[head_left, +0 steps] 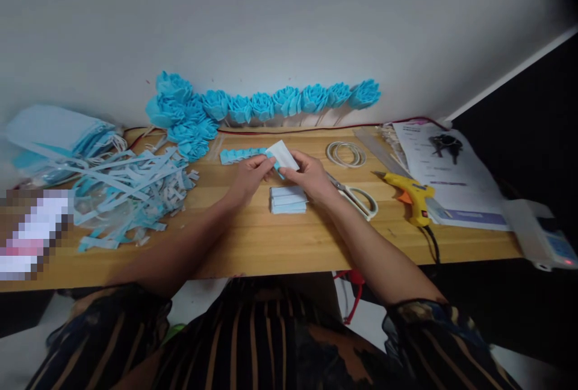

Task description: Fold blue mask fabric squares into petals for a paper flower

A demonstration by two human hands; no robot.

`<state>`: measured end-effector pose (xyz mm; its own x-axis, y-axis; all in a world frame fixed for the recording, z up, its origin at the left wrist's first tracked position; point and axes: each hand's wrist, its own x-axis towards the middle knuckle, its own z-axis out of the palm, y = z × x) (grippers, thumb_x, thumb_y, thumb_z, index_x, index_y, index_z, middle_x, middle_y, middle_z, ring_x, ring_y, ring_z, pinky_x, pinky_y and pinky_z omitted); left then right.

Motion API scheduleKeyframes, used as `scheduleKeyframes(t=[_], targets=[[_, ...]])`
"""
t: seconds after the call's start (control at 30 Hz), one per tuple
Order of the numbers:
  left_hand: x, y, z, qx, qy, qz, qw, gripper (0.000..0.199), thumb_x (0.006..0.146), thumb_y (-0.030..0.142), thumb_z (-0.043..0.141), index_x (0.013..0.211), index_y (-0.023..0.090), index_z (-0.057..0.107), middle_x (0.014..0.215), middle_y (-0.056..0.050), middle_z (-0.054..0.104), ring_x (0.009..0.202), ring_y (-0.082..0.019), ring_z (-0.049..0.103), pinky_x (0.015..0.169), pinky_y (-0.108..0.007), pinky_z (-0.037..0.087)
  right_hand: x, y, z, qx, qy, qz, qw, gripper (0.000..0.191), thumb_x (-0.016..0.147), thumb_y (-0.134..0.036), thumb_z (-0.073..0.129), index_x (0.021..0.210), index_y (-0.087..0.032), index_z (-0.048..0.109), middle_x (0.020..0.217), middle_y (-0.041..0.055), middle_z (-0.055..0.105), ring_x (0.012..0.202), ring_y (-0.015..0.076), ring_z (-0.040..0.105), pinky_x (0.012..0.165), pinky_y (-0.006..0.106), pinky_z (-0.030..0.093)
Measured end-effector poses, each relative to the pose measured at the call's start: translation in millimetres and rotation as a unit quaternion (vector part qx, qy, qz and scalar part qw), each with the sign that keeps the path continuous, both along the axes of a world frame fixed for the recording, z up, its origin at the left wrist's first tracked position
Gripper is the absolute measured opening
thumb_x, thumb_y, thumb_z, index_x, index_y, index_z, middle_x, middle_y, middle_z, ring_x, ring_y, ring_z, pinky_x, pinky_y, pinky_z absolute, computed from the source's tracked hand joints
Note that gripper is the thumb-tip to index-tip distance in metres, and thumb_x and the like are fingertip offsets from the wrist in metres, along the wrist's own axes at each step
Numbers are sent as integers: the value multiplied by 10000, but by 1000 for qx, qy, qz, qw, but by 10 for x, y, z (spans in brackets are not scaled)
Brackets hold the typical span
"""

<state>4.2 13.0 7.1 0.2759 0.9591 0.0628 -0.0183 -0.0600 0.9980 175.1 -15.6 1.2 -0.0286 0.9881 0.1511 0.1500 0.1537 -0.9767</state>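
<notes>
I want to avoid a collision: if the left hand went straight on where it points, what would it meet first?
Most likely the blue and white piece at the left hand's fingertips, then perhaps the right hand; depth is hard to judge.

Dim, diffuse light, I note; shadows on the tabletop [253, 242] soft. Wall [280, 23] darkens toward far right corner. Pixelated patch [36, 236], left; sleeves [445, 342] stretched at near edge.

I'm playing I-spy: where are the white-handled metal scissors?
The white-handled metal scissors lie on the wooden table, right of centre in the head view, between the right hand and the yellow glue gun.
</notes>
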Motion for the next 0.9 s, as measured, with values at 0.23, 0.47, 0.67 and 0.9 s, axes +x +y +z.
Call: scheduleKeyframes(t=[0.23, 0.47, 0.67, 0.9], targets=[[8, 49, -90, -77, -73, -11, 994, 324, 839, 372, 752, 618, 168, 632, 612, -5, 623, 570, -104, 525, 586, -249, 419, 5, 10, -41, 13, -36, 9, 999, 497, 786, -408, 739, 1232, -189, 716, 1057, 43, 769, 921, 225, 680, 856, 383, 542], [-24, 117, -43, -117, -148, 18, 982, 244, 847, 327, 759, 714, 138, 680, 668, -40, 687, 611, -123, 616, 572, -244, 427, 279, -1, 144, 243, -235, 10, 941, 640, 939, -401, 618, 1556, -370, 449, 1574, 49, 547, 1453, 318, 488, 1182, 594, 425], [2, 60, -20, -139, -174, -11, 975, 183, 867, 244, 723, 719, 147, 676, 688, -18, 693, 638, -112, 621, 660, -249, 488, 280, 19, 107, 350, -373, 81, 855, 634, 951, -178, 558, 1537, -405, 475, 1629, 14, 470, 1538, 284, 379, 1247, 610, 361], [22, 49, -55, -138, -167, -29, 976, 236, 831, 298, 776, 687, 153, 658, 657, -4, 666, 635, -114, 609, 679, -259, 489, 249, 88, 4, 366, -359, 48, 858, 238, 983, -254, 607, 1085, -374, 785, 1510, -2, 584, 1436, 287, 491, 1168, 592, 461]])
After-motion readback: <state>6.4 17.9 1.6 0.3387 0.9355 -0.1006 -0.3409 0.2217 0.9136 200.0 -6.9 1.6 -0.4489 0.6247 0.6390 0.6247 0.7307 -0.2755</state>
